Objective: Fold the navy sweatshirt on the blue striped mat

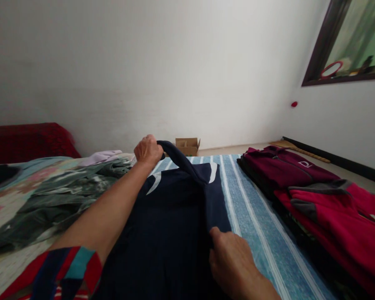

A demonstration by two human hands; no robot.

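Left hand point(148, 151) and right hand point(231, 260) shut on a navy garment point(175, 216)

I have the left hand curled into a fist around one end of a narrow, raised strip of the navy garment, near the far edge of the bed. The right hand is closed too, thumb and fingers clamping the garment's right side, nearer to me. The garment lies along the middle of the bed, white patches showing at its far end.

Past the bed's far edge I see a cardboard box point(187, 147), flaps open; I cannot make out its contents.

A blue striped sheet point(248, 208) covers the bed's middle. Along the right edge lie a maroon top point(287, 168) with white lettering and, nearer, a red top point(340, 212) with grey trim. Toward the left edge sits a crumpled grey-green garment point(68, 196), a lilac cloth point(101, 157) just beyond it. Behind rises a pale wall point(175, 71); a dark-framed window point(359, 46) fills the upper right.
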